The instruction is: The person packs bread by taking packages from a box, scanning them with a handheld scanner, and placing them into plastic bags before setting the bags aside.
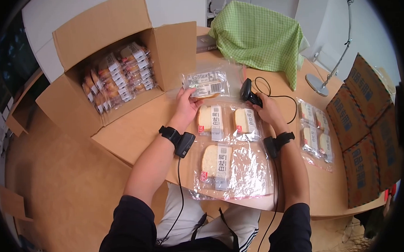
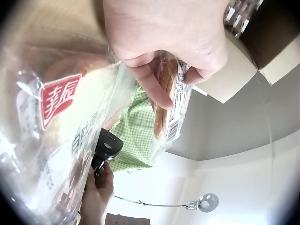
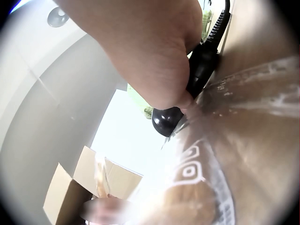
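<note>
My left hand (image 1: 187,105) pinches a wrapped bread slice (image 1: 207,89) whose label and barcode face up in the head view; the left wrist view shows thumb and fingers on both sides of the pack (image 2: 169,93). My right hand (image 1: 269,109) grips a black handheld scanner (image 1: 250,93), its head toward the held pack, the two apart. In the right wrist view the hand (image 3: 150,56) covers part of the scanner (image 3: 201,68). Below both hands, several wrapped slices (image 1: 216,163) lie label up on a large clear bag (image 1: 249,173).
An open carton (image 1: 174,55) holding many wrapped packs (image 1: 118,75) stands at the left. A green checked cloth (image 1: 259,38) covers something at the back. To the right are another bag of slices (image 1: 316,134), a lamp base (image 1: 316,85), the scanner's cable (image 1: 295,105) and a standing cardboard piece (image 1: 362,128).
</note>
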A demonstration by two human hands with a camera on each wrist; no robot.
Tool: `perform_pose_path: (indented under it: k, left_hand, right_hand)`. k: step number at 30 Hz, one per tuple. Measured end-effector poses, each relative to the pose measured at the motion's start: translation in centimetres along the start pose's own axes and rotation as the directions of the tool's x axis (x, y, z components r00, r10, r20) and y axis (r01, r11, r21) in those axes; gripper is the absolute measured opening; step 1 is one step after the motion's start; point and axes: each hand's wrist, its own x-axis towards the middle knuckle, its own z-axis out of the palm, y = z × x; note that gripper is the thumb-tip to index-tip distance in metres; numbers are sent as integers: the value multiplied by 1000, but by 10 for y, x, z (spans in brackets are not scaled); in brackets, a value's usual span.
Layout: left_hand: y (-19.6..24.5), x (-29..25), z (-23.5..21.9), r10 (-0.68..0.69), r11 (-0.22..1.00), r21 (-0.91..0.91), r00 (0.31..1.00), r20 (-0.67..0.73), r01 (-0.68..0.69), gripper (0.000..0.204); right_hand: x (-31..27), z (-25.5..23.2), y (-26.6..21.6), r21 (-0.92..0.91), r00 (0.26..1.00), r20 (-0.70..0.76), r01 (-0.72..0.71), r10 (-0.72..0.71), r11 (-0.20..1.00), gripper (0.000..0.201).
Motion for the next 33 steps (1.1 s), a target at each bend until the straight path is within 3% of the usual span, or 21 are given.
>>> perform_pose_path:
  k: [3, 5, 7, 8, 10, 11, 12, 13, 14, 15, 16, 17, 18, 19, 21, 22, 23, 25, 29, 31, 33]
  left_hand:
    - [0, 1, 0, -7, 1000, -15, 1000, -3, 7, 26]
    - [3, 0, -3, -69, 992, -96, 989, 133, 82, 29]
    - [1, -7, 5, -52, 994, -89, 980, 193, 70, 32]
    - [2, -12, 9, -41, 994, -85, 968, 248, 64, 36]
    - [5, -17, 15, -23, 995, -85, 942, 335, 54, 38]
    - [5, -17, 19, -8, 995, -84, 907, 421, 48, 42]
    - [2, -14, 19, -11, 995, -83, 903, 429, 51, 42]
    - [-3, -10, 16, 39, 999, 2, 888, 459, -45, 43]
    - [-5, -11, 19, 85, 986, 83, 866, 492, -144, 45]
    - [-7, -13, 20, 81, 986, 85, 862, 501, -142, 45]
    - [-6, -18, 26, 160, 889, 264, 795, 585, -373, 46]
    - [-6, -22, 31, 204, 708, 397, 707, 677, -584, 47]
    - [-6, -22, 31, 153, 659, 419, 657, 738, -625, 52]
    - [-6, -25, 35, 149, 659, 420, 656, 740, -624, 52]
    - [-8, -36, 43, 43, 606, 520, 677, 735, -603, 58]
    - [-4, -44, 50, 57, 389, 616, 685, 726, -685, 66]
    - [-7, -45, 50, 57, 387, 617, 686, 725, -685, 66]
    - [-14, -44, 48, 224, 594, 546, 774, 592, -590, 64]
    - [-18, -31, 33, 213, 631, 579, 833, 511, -517, 53]
    - [-11, -19, 23, -137, 835, 525, 862, 487, -164, 36]
    - [-9, -24, 26, -143, 879, 468, 888, 437, -89, 32]
  right_hand:
    - [-3, -1, 0, -65, 999, -17, 27, -28, 998, 45]
    - [3, 5, 9, -108, 998, -33, 55, -58, 993, 46]
    - [10, 9, 16, -110, 943, -217, 234, -253, 966, 45]
    - [13, 5, 11, -110, 941, -219, 237, -256, 965, 45]
    - [15, -16, -6, 307, 980, -134, 181, -146, 934, 45]
    - [12, -28, -22, 303, 979, -141, 183, -146, 935, 45]
    - [7, -42, -39, 581, 998, 33, 20, -48, 813, 45]
    - [2, -53, -56, 776, 975, 224, -175, -6, 606, 47]
    - [-5, -61, -69, 803, 956, 293, -231, -27, 549, 55]
    - [-8, -63, -78, 805, 958, 284, -226, -23, 548, 55]
    - [-10, -62, -86, 821, 930, 369, -323, -5, 472, 57]
    - [-12, -62, -90, 821, 892, 452, -418, 4, 388, 59]
    - [-9, -58, -85, 825, 871, 489, -441, -55, 353, 59]
    - [-10, -56, -87, 827, 872, 486, -440, -53, 349, 59]
    - [-13, -48, -93, 752, 939, 342, -295, 33, 589, 54]
    - [-14, -46, -92, 754, 938, 346, -298, 32, 586, 54]
    - [-14, -44, -89, 782, 947, 316, -297, 62, 547, 45]
    - [-8, -42, -81, 808, 955, 284, -285, 84, 516, 38]
    - [0, -42, -64, 837, 969, 239, -238, 63, 493, 46]
    - [-10, -37, -67, 831, 965, 260, -245, 40, 500, 45]
    - [-21, -36, -89, 750, 962, 235, -272, 141, 603, 38]
